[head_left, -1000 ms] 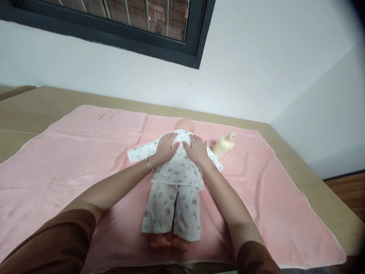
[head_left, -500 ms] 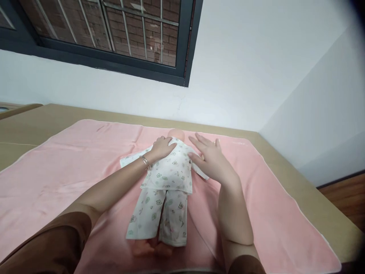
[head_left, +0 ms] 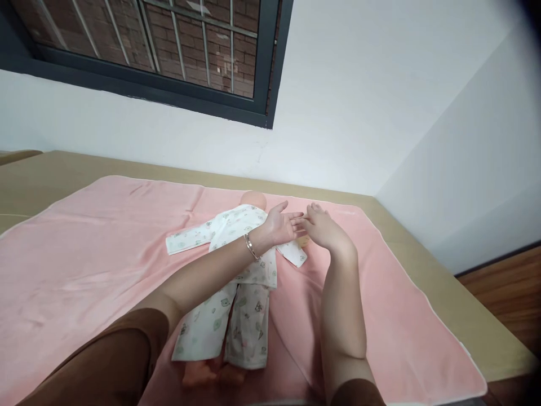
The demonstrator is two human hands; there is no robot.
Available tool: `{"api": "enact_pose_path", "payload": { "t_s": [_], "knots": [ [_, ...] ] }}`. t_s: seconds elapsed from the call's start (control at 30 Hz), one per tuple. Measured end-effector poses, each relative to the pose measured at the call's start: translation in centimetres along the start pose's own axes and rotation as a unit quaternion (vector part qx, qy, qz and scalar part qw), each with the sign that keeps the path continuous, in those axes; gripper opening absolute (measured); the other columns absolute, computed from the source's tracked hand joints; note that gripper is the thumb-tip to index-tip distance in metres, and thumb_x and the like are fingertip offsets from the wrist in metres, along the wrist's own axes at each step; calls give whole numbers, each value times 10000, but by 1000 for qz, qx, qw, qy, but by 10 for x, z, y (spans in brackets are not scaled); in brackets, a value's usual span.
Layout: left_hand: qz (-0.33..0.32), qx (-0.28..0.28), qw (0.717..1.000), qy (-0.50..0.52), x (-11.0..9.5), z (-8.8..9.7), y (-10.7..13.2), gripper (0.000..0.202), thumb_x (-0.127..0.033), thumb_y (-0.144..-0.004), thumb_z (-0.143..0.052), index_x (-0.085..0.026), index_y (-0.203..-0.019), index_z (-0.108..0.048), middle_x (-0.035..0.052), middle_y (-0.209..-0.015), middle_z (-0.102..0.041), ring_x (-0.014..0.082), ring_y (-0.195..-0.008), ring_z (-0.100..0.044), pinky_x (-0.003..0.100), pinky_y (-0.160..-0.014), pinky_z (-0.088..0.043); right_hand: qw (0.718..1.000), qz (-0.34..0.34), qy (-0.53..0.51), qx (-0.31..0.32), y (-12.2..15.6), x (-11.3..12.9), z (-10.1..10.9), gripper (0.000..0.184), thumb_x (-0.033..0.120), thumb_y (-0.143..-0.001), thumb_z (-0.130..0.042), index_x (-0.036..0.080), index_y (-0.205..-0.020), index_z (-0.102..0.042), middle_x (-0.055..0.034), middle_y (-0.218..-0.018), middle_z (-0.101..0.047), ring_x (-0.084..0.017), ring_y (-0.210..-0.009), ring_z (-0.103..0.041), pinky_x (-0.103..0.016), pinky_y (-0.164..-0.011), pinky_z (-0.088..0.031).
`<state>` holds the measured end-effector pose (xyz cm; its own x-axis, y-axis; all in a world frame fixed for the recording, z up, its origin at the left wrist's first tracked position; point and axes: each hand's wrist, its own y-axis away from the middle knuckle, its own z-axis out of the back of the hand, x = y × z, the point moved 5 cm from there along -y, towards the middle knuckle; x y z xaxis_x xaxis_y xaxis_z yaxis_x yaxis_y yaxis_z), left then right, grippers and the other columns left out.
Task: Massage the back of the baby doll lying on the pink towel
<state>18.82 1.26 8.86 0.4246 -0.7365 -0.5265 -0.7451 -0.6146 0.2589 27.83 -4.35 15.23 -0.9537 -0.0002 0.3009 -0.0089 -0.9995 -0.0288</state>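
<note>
A baby doll lies on a pink blanket, its bald head [head_left: 253, 199] at the far end and its feet [head_left: 198, 373] toward me. It wears a white printed top [head_left: 230, 223] and matching trousers [head_left: 247, 321]. My left hand [head_left: 281, 225], with a bracelet at the wrist, is held over the doll's upper body, palm turned up and fingers stretched out. My right hand [head_left: 324, 228] is beside it on the right, back of the hand up, its fingers meeting or overlapping the left fingertips. Neither hand visibly holds anything. A small yellowish thing [head_left: 303, 241] shows below my right hand, partly hidden.
The pink blanket [head_left: 105, 237] covers much of a wooden table [head_left: 426, 259]. Behind stands a white wall [head_left: 338, 113] with a dark-framed, barred window [head_left: 211, 96]. A wooden panel [head_left: 507, 290] is at the right.
My left hand has lifted off the doll's top, moved right and turned palm up to my right hand. The right hand's fingers have drawn closer together. The view has shifted slightly.
</note>
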Motion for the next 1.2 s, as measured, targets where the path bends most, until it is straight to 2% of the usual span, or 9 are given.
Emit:
{"api": "enact_pose_path", "payload": {
  "t_s": [0.17,0.37,0.6,0.7,0.77,0.87,1.03,1.13,1.2],
  "knots": [
    [4,18,999,42,2,8,-3,526,-499,-977,-347,-71,-1226,-524,173,-959,-687,273,-852,-701,392,-724,-570,998,9,59,-14,-4,6,-4,332,181,-969,-293,115,-1053,-607,-187,-1254,-607,-261,-1249,-530,-429,-1118,-320],
    [49,34,998,33,18,20,13,489,-517,-959,-381,-103,-1125,-580,193,-1084,-683,301,-979,-700,463,-871,-561,993,-6,97,-71,-9,9,-2,355,234,-968,-296,146,-873,-627,-165,-1057,-650,-263,-1005,-608,-405,-974,-394],
    [85,-87,992,-45,18,30,82,510,-462,-922,-449,-79,-1242,-554,207,-1363,-570,299,-1275,-568,413,-1071,-454,994,-38,65,-75,-7,8,-3,393,323,-1001,-272,168,-941,-628,-132,-1094,-675,-255,-1043,-619,-489,-1076,-319],
    [71,-68,993,-64,10,25,114,516,-419,-917,-450,-73,-1289,-542,203,-1420,-531,288,-1315,-537,405,-1121,-404,993,-67,52,-82,-1,6,-2,418,356,-1008,-273,168,-1022,-646,-135,-1106,-698,-284,-1096,-626,-544,-1099,-308],
    [66,-46,995,-67,4,23,130,525,-407,-918,-444,-67,-1308,-536,202,-1427,-526,281,-1332,-522,399,-1148,-372,988,-63,56,-130,6,15,0,441,363,-1009,-295,123,-1165,-630,-183,-1231,-665,-320,-1235,-570,-583,-1140,-261],
    [31,-38,997,-56,-8,22,148,533,-409,-921,-450,-82,-1336,-523,178,-1431,-530,253,-1377,-474,379,-1189,-320,978,25,-3,-207,24,49,-2,506,389,-1023,-320,107,-1413,-477,-188,-1480,-492,-286,-1436,-390,-550,-1217,-195],
    [-27,4,999,-23,-28,7,186,499,-385,-963,-368,-103,-1343,-525,152,-1408,-558,273,-1382,-463,434,-1211,-295,947,246,-61,-196,61,124,-32,602,423,-1026,-312,302,-1581,-114,-44,-1671,-95,-284,-1537,-115,-603,-1217,-207],
    [-62,93,994,-10,-37,-9,214,539,-449,-992,-303,-151,-1399,-491,112,-1457,-526,275,-1445,-379,466,-1237,-228,914,341,2,-218,81,155,-57,798,544,-980,-337,228,-1585,77,-66,-1665,106,-390,-1513,103,-732,-1175,-72],
    [-79,128,989,-13,-42,-13,226,600,-522,-994,-276,-158,-1435,-463,96,-1515,-467,266,-1497,-282,449,-1260,-150,893,384,33,-233,92,168,-71,961,633,-918,-422,164,-1581,91,-106,-1660,102,-411,-1500,143,-749,-1165,-44]
  ]
}}
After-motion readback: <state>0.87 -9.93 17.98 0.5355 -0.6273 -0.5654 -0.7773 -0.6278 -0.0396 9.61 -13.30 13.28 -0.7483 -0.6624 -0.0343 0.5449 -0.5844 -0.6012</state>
